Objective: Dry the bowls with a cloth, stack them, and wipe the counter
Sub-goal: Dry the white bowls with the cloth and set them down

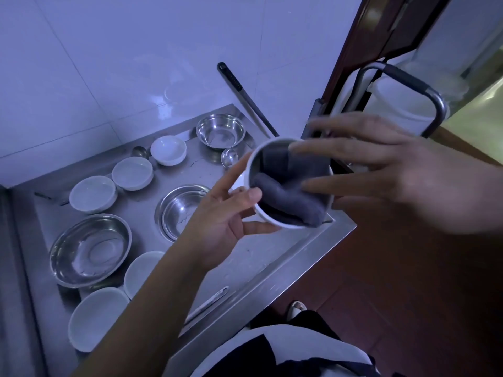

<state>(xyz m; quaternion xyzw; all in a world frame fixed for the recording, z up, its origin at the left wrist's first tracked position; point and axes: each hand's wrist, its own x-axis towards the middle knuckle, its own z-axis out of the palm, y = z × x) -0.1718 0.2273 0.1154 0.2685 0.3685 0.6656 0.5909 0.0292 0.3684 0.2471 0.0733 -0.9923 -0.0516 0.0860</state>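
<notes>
With the left hand (228, 213) gripping a bowl (288, 183) and the right hand's (394, 170) straight fingers pressing the cloth (288, 197) inside, other bowls sat unstacked on the unwiped surface (253, 254).

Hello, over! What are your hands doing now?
Left hand holds bowl. Right hand presses grey cloth inside. Nothing blocking.

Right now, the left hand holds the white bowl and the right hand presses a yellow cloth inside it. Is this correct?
Not quite: the cloth is dark grey, not yellow, as the head view shows. The rest holds: the left hand holds the white bowl, and the right hand presses the cloth inside it.
</notes>
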